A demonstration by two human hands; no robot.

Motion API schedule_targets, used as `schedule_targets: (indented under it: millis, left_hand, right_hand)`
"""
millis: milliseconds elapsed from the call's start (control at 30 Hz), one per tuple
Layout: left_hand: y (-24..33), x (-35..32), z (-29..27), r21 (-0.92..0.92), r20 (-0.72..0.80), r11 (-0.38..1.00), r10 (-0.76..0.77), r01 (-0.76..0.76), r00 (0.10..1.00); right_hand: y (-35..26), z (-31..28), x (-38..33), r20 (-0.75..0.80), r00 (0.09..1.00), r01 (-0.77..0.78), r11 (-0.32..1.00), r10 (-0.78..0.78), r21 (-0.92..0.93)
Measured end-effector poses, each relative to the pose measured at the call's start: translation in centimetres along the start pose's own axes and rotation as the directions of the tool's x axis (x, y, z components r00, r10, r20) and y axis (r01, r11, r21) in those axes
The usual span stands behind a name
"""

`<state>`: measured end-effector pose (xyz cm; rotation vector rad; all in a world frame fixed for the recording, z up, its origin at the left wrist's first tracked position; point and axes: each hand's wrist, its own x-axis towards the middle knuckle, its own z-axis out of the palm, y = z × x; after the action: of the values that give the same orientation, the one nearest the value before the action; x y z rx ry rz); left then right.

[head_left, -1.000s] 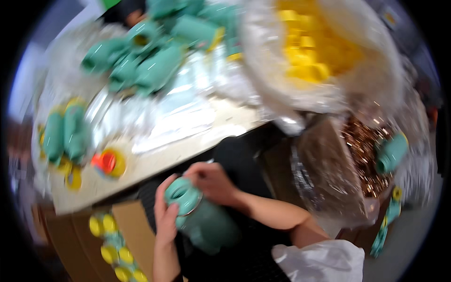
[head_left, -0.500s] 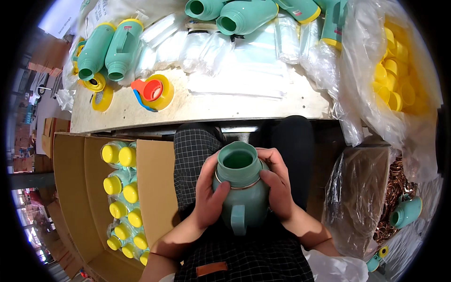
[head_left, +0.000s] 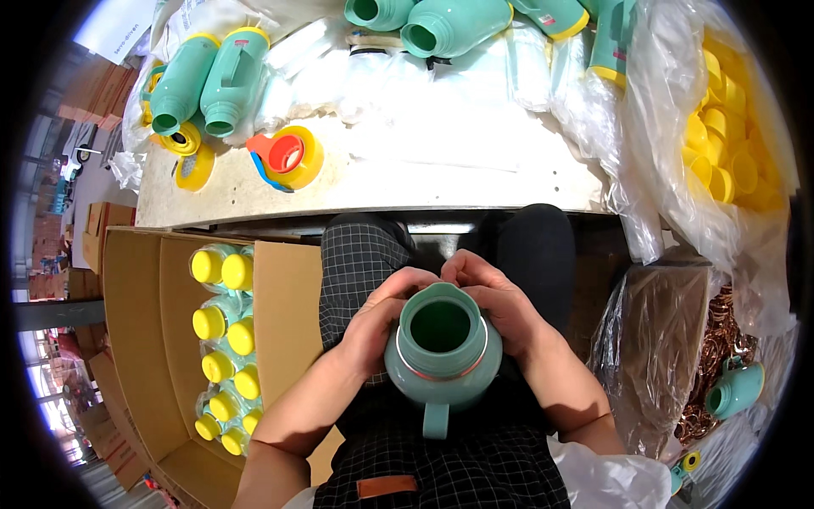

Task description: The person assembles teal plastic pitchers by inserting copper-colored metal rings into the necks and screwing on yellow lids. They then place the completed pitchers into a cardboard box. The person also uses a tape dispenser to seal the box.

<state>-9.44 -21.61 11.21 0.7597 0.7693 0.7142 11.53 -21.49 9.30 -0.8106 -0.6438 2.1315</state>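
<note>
In my lap, between my thighs, stands a green thermos flask body (head_left: 407,365), its open threaded mouth facing up and its handle toward me. A thin copper-coloured ring (head_left: 418,374) runs round the base of its neck. My left hand (head_left: 379,321) is closed against the flask's left far side, fingers curled behind the neck. On the other side my right hand (head_left: 500,301) is closed too, its thumb and fingers meeting near the far rim. The fingertips of both hands are partly hidden behind the neck; whether they pinch part of the ring there I cannot tell.
Across the worktable (head_left: 356,188) lie green flasks (head_left: 236,81), clear plastic bags (head_left: 322,81) and tape rolls (head_left: 307,159). At left, a carton (head_left: 131,297) holds several yellow-capped bottles (head_left: 241,337). At right are a bag of yellow cups (head_left: 721,127) and a pile of copper-coloured rings (head_left: 716,348).
Both hands have slid from the flask's sides to the far side of its neck, where the fingers come together. The flask's mouth tips more toward me, and the whole view has shifted slightly.
</note>
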Motion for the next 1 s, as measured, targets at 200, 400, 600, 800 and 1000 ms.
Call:
schedule_targets:
  millis: [200,400,600,800,1000]
  left_hand:
    - [-1.2,4.0,1.5,0.15,-0.265,0.968,0.234,-0.2,0.936]
    - [-5.8,-1.0,1.3,0.097,-0.335,0.994,0.083,-0.053,0.939]
    - [-4.2,-0.6,4.5,-0.263,-0.233,0.959,-0.165,0.101,0.958]
    - [-4.3,-0.3,2.6,-0.052,-0.335,0.997,-0.077,0.063,0.939]
    - [-3.6,-1.6,-0.9,0.288,-0.493,0.958,0.145,0.003,0.858]
  right_hand:
    - [-4.4,1.9,-1.6,0.057,0.897,0.38,0.698,-0.439,-0.607]
    - [-6.7,2.1,-7.6,0.201,0.405,0.7,0.161,-0.892,-0.696]
    - [-7.7,1.3,-10.1,0.535,0.545,0.828,0.313,-0.646,-0.466]
    - [-27.1,-20.5,-12.9,0.193,0.222,-0.737,-0.294,-0.956,-0.609]
    - [-22.1,-17.5,-11.8,0.08,-0.16,-0.357,-0.018,-0.984,-0.934]
